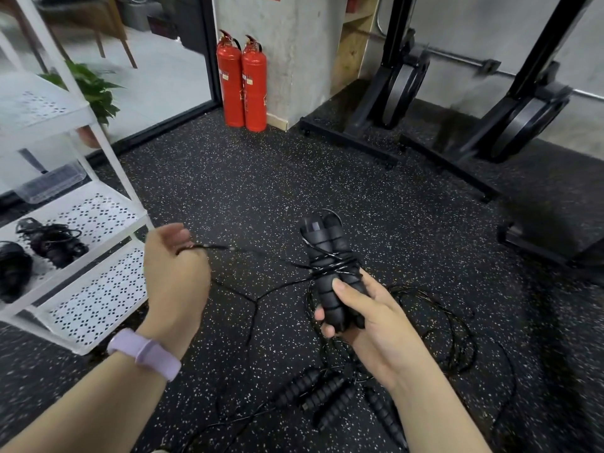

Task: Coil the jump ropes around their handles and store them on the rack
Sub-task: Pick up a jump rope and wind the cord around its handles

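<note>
Jump-rope handles (330, 269) gripped upright in right hand (369, 318); left hand (176, 273) pinches cord (248, 251) taut.

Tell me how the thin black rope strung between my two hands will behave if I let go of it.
The thin black rope probably drops limp: the slack on the speckled rubber floor lies in loose loops. It looks wiry, so the turns on the black ridged handles may spring loose. It seems light.

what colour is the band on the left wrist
Pale lilac soft wristband, clearest in the head view.
</note>
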The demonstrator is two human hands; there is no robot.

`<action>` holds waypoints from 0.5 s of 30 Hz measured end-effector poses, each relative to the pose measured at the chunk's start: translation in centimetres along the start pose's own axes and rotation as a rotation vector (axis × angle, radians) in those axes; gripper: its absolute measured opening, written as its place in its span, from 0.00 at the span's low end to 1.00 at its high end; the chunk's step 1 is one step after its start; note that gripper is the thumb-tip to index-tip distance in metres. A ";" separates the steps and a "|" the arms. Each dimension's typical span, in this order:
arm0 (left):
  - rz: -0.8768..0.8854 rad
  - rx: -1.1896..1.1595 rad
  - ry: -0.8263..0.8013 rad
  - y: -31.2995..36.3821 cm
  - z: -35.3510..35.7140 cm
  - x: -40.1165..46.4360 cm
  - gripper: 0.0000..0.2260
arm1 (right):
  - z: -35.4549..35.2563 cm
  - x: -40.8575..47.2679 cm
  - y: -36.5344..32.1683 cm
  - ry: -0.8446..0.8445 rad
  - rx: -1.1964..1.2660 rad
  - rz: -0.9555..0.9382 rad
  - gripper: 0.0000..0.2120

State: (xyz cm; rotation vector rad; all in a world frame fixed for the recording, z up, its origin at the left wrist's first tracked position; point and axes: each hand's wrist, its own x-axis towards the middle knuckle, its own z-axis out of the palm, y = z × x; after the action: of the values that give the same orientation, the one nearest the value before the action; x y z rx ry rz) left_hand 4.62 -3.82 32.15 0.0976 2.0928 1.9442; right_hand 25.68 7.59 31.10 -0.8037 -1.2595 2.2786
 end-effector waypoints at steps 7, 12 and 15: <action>0.308 0.467 -0.445 0.3 -0.4 -1.2 0.31 | -0.6 0.6 -0.1 0.222 0.119 -0.046 0.18; 0.619 0.829 -0.894 -1.3 1.0 -3.1 0.36 | -0.1 0.3 0.3 0.105 0.041 -0.014 0.15; 0.609 0.734 -0.994 -2.8 1.9 -4.2 0.25 | 0.3 0.1 0.5 -0.011 0.006 0.014 0.16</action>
State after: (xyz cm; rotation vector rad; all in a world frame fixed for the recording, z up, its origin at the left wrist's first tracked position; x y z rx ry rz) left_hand 9.51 -3.19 29.91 1.6043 1.9512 0.8166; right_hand 25.39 7.19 30.74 -0.8009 -1.2549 2.3001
